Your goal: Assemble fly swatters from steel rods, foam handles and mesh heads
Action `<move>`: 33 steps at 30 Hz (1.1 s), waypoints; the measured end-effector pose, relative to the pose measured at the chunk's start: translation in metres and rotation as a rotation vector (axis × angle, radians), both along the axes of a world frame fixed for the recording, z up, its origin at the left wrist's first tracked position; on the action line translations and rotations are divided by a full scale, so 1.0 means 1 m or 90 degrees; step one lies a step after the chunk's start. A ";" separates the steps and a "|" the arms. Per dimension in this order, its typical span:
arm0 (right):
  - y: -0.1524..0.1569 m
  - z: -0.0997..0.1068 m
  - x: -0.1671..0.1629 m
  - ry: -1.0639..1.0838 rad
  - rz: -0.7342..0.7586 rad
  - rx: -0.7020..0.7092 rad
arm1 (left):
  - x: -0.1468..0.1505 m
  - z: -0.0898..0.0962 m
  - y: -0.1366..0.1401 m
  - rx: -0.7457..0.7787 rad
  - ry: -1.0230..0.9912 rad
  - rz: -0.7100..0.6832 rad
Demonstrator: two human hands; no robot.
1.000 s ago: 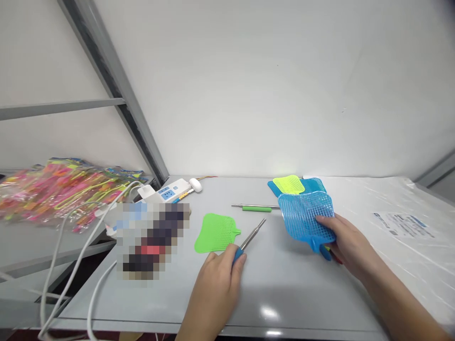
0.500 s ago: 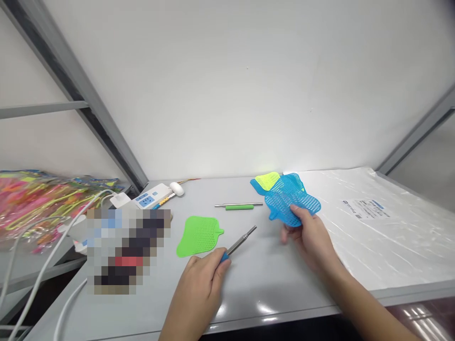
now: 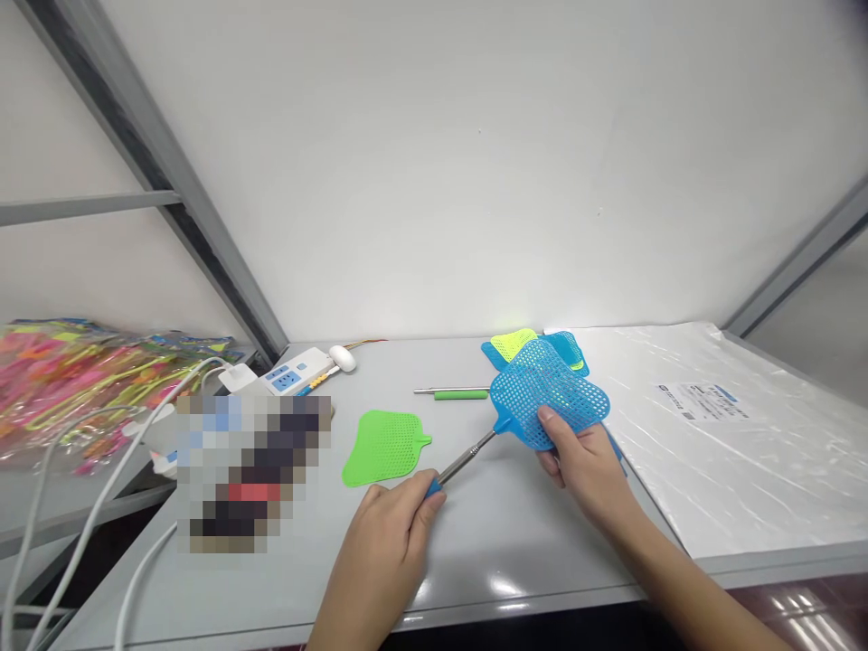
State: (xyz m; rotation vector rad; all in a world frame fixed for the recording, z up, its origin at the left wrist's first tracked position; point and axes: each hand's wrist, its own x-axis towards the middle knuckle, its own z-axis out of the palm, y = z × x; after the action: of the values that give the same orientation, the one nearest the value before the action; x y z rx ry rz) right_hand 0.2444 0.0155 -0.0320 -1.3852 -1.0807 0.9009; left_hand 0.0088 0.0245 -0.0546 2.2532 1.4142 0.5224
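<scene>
My left hand (image 3: 393, 533) is closed around the blue grip of a telescopic metal handle (image 3: 467, 460), which points up and to the right. In my right hand (image 3: 589, 468) is a blue perforated fly swatter head (image 3: 539, 384), pinched between thumb and fingers near its lower right edge. The head's short neck meets the tip of the metal rod; how deep the rod sits inside cannot be made out. Left of the rod lies a green fly swatter head (image 3: 383, 447). Behind it is a green-gripped metal handle (image 3: 461, 394), partly covered by the blue head.
Yellow (image 3: 514, 343) and blue swatter heads (image 3: 568, 347) lie by the wall. White plastic wrapping (image 3: 759, 452) with a label covers the table's right side. A power strip (image 3: 297, 372), cables and a blurred-out item occupy the left, beside bagged colourful goods (image 3: 88, 389).
My right hand has turned the blue head and brought its neck down onto the rod's tip, which stood apart before. The left hand has kept its grip on the handle.
</scene>
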 end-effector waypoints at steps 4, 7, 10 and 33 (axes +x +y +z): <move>0.001 -0.003 0.001 0.012 0.016 0.003 | -0.001 -0.001 0.000 -0.001 0.005 0.002; 0.001 -0.002 -0.001 0.035 0.028 0.017 | 0.000 -0.001 0.000 0.005 0.011 0.006; 0.000 0.001 -0.004 0.053 0.029 0.030 | 0.000 0.000 0.000 0.006 0.019 0.011; -0.014 0.005 -0.011 0.081 0.153 -0.028 | 0.024 0.044 -0.020 -0.128 -0.063 -0.069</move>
State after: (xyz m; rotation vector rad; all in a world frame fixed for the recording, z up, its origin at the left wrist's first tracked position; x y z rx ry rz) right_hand 0.2337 0.0017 -0.0270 -1.2312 -1.1512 1.1774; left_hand 0.0324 0.0047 -0.0105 2.1004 1.2299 0.4285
